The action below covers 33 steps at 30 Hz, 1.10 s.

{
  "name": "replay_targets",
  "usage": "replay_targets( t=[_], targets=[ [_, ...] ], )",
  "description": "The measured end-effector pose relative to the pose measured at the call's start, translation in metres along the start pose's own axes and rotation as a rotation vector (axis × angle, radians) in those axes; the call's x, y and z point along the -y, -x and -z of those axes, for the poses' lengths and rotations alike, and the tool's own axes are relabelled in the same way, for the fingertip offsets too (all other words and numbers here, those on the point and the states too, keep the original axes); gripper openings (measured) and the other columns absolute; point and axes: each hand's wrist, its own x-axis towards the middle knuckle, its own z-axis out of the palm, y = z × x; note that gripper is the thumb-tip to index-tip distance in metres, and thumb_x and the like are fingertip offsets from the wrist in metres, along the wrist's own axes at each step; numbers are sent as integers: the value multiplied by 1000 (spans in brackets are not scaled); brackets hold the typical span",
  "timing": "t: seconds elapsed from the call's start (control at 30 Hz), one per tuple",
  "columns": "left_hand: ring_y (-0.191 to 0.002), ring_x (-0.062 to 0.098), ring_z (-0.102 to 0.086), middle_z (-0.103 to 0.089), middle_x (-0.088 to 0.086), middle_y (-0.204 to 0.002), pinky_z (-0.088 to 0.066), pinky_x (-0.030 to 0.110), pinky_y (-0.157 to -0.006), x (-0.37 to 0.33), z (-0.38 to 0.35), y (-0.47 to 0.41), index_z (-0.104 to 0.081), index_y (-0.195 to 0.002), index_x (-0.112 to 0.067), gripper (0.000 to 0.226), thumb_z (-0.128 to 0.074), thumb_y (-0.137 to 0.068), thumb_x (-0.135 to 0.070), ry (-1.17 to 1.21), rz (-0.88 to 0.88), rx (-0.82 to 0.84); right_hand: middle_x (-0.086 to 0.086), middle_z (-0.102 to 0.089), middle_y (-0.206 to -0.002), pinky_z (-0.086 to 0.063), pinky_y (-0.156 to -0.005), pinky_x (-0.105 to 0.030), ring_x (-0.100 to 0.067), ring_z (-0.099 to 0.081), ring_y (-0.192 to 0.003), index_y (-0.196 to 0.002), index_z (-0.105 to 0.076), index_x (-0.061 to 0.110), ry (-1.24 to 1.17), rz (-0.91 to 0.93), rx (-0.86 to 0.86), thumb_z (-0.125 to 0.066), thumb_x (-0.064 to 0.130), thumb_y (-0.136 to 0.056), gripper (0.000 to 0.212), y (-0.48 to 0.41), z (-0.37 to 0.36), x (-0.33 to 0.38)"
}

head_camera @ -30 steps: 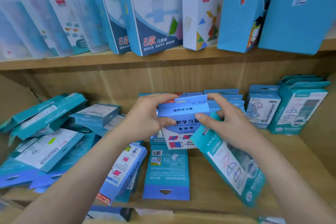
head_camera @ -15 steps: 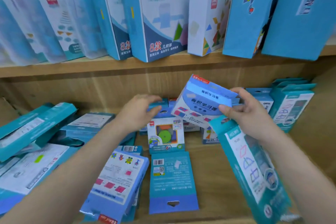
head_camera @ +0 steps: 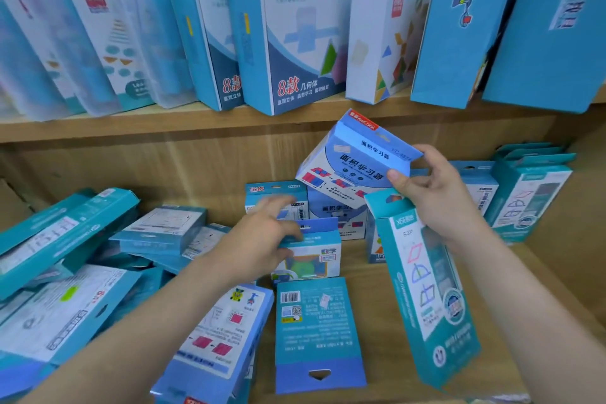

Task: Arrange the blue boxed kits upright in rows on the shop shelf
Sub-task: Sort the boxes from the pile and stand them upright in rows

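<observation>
My right hand (head_camera: 436,193) holds a blue and white boxed kit (head_camera: 351,164) tilted in the air above the middle of the lower wooden shelf (head_camera: 377,275), thumb on its front edge. A tall teal kit (head_camera: 426,298) leans against my right wrist. My left hand (head_camera: 262,233) grips the top of a small upright kit with a green and orange picture (head_camera: 314,259). Behind it, small blue kits (head_camera: 278,197) stand upright against the back wall. A blue kit (head_camera: 318,334) lies flat, back side up, in front.
A heap of teal and blue kits (head_camera: 65,266) lies jumbled on the shelf's left side. Upright teal kits (head_camera: 528,193) stand at the far right by the side wall. Large boxes (head_camera: 295,33) line the upper shelf, overhanging its edge.
My right hand has lifted the blue and white kit up and tilted it. My left hand let go of it, dropped down and took hold of the small kit in front.
</observation>
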Motion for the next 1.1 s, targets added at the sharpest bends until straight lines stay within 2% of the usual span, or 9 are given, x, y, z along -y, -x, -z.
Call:
replay_targets(
  t=[0.13, 0.33, 0.47, 0.57, 0.7, 0.77, 0.9, 1.0, 1.1],
  targets=[
    [-105, 16, -54, -55, -11, -113, -46, 33, -81, 3, 3, 10, -54, -100, -26, 27, -66, -82, -10, 81, -71, 26, -7, -72, -66, -50, -42, -29, -21, -66, -52, -101, -53, 29, 39, -5, 55, -62, 18, -90, 17, -3, -2, -5],
    [-79, 6, -54, -59, -11, -111, -46, 36, -76, 4, 23, 13, -28, -102, -36, 46, -68, -83, -24, 124, 110, 127, -7, -72, -66, -47, -48, -27, -17, -65, -51, -104, -53, 26, 176, -52, 174, -63, 16, -90, 20, -19, -7, -20],
    [-88, 5, -57, -55, -11, -104, -50, 33, -78, 5, 36, -8, -38, -116, -34, 51, -72, -79, -38, 459, 163, -230, -19, -70, -73, -39, -44, -24, -9, -57, -40, -109, -51, 24, 303, -90, 239, -62, 18, -91, 21, -22, -9, -27],
    [-85, 11, -61, -55, -8, -109, -48, 29, -80, -3, 40, -41, -44, -131, -28, 54, -62, -84, -47, 379, 138, -133, -20, -70, -76, -38, -40, -21, -6, -57, -40, -110, -50, 26, 356, -94, 261, -61, 19, -92, 23, -21, -12, -32],
    [-75, 19, -59, -62, -6, -74, -45, 33, -66, -10, 28, -68, -63, -87, -25, 21, -52, -93, -43, 237, 111, 1, -2, -61, -55, -36, -40, -18, -4, -54, -38, -113, -51, 30, 333, -91, 207, -64, 17, -90, 30, -21, -14, -42],
    [-66, 21, -52, -52, -5, -59, -36, 33, -59, -7, 21, -73, -52, -66, -23, 33, -50, -95, -39, 186, 151, -34, -5, -59, -52, -38, -43, -20, -7, -53, -40, -118, -50, 37, 300, -100, 133, -67, 21, -88, 38, -23, -5, -48],
    [-68, 24, -51, -53, -3, -61, -33, 33, -60, -9, 9, -82, -52, -66, -19, 34, -51, -95, -36, 123, 203, -44, -16, -68, -76, -51, -63, -31, -21, -67, -63, -126, -41, 40, 202, -136, -98, -70, 27, -84, 53, -22, 30, -55],
    [-81, 26, -58, -66, 4, -80, -35, 31, -63, -14, 3, -88, -66, -85, -16, 25, -52, -95, -33, 66, 230, -46, -11, -68, -106, -53, -62, -23, -4, -69, -67, -138, -36, 27, 191, -187, -159, -70, 23, -85, 63, -19, 52, -59],
    [-92, 27, -61, -69, 5, -94, -40, 31, -70, -18, -2, -94, -67, -97, -17, 16, -55, -93, -27, 17, 256, -82, -4, -49, -138, -44, -82, -18, -15, -59, -110, -144, -35, 15, 217, -260, -184, -68, 25, -87, 67, -14, 64, -60]
  ],
)
